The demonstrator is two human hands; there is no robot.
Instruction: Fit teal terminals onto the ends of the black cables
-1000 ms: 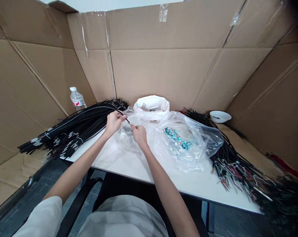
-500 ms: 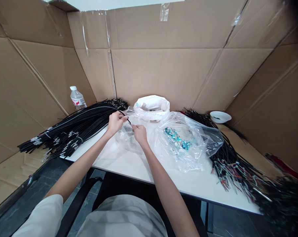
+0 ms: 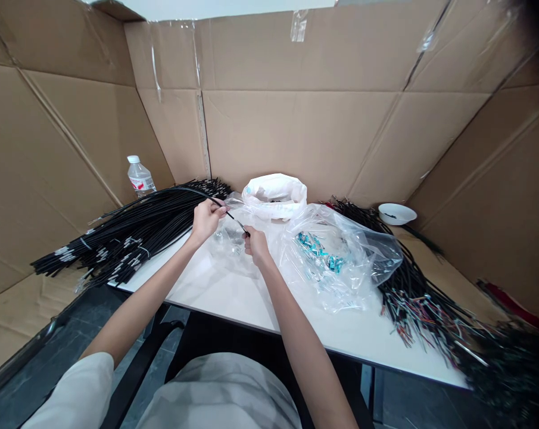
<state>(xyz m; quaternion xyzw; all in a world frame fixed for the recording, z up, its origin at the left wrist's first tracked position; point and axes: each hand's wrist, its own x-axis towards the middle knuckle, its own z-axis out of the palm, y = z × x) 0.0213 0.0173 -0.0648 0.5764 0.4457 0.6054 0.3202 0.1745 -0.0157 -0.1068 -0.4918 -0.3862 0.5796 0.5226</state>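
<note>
A thin black cable [image 3: 193,189] arcs over the pile at left and passes through the fingers of my left hand [image 3: 208,219], which is closed on it. My right hand [image 3: 256,243] is closed in a pinch on the cable's dark end, lower and to the right. Between the two hands a short, paler stretch of the cable shows, pulled straight. Its detail is too small to make out. Beneath both hands lies a clear plastic bag [image 3: 228,244] on the white table [image 3: 211,289].
A heap of black cables [image 3: 130,226] with a water bottle [image 3: 140,177] behind it fills the left. Behind stands a white bag [image 3: 276,208]. To the right are small teal parts [image 3: 318,250] in clear plastic, cables with bared coloured wires [image 3: 421,304] and a white bowl [image 3: 398,214]. Cardboard walls [image 3: 296,131] surround everything.
My right hand has moved a little right and down, away from my left hand, with the cable's dark end. The paler stretch between the hands is longer. My left hand shifted slightly left.
</note>
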